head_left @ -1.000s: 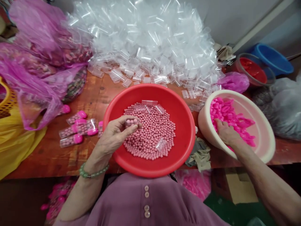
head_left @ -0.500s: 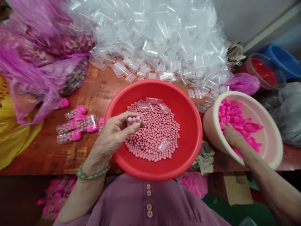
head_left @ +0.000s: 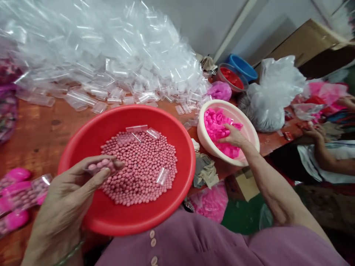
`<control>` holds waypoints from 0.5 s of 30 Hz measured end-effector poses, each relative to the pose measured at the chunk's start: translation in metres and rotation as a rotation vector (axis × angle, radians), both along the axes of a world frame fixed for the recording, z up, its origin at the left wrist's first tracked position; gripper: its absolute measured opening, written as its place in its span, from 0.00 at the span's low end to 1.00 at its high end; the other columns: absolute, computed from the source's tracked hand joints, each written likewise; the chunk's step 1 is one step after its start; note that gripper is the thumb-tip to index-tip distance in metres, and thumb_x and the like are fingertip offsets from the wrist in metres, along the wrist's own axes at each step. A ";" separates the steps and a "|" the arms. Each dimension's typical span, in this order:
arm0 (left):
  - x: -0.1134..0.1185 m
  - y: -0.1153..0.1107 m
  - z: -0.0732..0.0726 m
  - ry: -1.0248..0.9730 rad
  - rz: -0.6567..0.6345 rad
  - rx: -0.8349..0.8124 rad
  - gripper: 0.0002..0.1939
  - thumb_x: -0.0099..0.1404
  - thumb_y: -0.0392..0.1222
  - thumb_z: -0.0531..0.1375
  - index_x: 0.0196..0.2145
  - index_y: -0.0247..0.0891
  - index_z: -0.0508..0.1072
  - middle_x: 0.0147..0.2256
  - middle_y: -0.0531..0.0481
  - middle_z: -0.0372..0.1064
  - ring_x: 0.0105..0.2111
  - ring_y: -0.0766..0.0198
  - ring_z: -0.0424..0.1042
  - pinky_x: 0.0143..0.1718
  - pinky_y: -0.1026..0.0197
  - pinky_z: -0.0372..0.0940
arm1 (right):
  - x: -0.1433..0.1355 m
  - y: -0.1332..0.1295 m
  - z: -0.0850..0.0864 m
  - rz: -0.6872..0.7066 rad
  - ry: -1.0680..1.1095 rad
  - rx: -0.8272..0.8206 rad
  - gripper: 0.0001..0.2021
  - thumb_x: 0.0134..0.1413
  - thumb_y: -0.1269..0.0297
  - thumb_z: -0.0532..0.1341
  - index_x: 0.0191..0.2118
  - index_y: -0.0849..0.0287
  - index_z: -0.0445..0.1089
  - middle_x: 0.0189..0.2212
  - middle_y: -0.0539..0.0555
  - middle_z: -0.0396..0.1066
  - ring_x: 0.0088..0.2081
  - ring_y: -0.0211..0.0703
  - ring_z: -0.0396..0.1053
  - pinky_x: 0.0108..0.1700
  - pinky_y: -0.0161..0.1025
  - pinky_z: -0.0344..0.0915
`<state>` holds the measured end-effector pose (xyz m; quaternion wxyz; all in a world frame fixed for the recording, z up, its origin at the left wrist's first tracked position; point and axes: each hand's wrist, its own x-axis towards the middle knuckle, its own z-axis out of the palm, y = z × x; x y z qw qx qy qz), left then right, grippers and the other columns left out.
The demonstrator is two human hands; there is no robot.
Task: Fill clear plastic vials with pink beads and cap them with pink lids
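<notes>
The clear case (head_left: 97, 167) with pink beads (head_left: 105, 162) inside is pinched in my left hand (head_left: 65, 195), over the left part of the red basin (head_left: 133, 220), at the bench's (head_left: 47, 127) near edge. My right hand (head_left: 231, 136) reaches among pink caps (head_left: 213, 122) in the cream tub (head_left: 249, 127); whether it grips any, I can't tell.

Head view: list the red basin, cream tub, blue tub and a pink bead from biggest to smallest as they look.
1. Red basin
2. Cream tub
3. Blue tub
4. Pink bead
Apparent size only: the blue tub stands farther back.
</notes>
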<state>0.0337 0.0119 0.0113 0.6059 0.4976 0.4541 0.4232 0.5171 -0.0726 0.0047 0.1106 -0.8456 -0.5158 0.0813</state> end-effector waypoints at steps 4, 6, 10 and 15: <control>-0.003 0.000 -0.003 0.007 -0.014 0.000 0.08 0.58 0.46 0.68 0.36 0.44 0.80 0.35 0.54 0.79 0.36 0.62 0.77 0.34 0.70 0.75 | 0.004 0.000 0.018 -0.066 0.109 0.030 0.36 0.29 0.60 0.74 0.51 0.62 0.69 0.41 0.60 0.75 0.43 0.56 0.73 0.46 0.52 0.70; -0.005 0.002 -0.007 0.001 -0.024 0.004 0.09 0.58 0.45 0.68 0.37 0.44 0.80 0.36 0.55 0.79 0.36 0.62 0.77 0.36 0.69 0.75 | -0.001 0.002 0.032 -0.079 0.257 0.124 0.35 0.28 0.59 0.75 0.49 0.61 0.70 0.38 0.58 0.76 0.40 0.54 0.73 0.45 0.51 0.71; -0.007 0.003 -0.010 -0.032 -0.036 -0.028 0.10 0.57 0.44 0.69 0.38 0.43 0.80 0.36 0.54 0.79 0.38 0.63 0.77 0.39 0.68 0.74 | -0.030 0.011 0.068 -0.051 0.492 0.311 0.31 0.25 0.63 0.76 0.44 0.56 0.73 0.38 0.54 0.77 0.39 0.49 0.73 0.44 0.49 0.71; -0.008 0.002 -0.006 -0.107 -0.084 -0.085 0.11 0.57 0.43 0.69 0.39 0.42 0.79 0.35 0.53 0.78 0.38 0.67 0.76 0.42 0.71 0.70 | -0.107 0.034 0.106 -0.030 0.648 0.395 0.20 0.30 0.68 0.75 0.35 0.55 0.73 0.33 0.51 0.76 0.36 0.44 0.73 0.44 0.47 0.71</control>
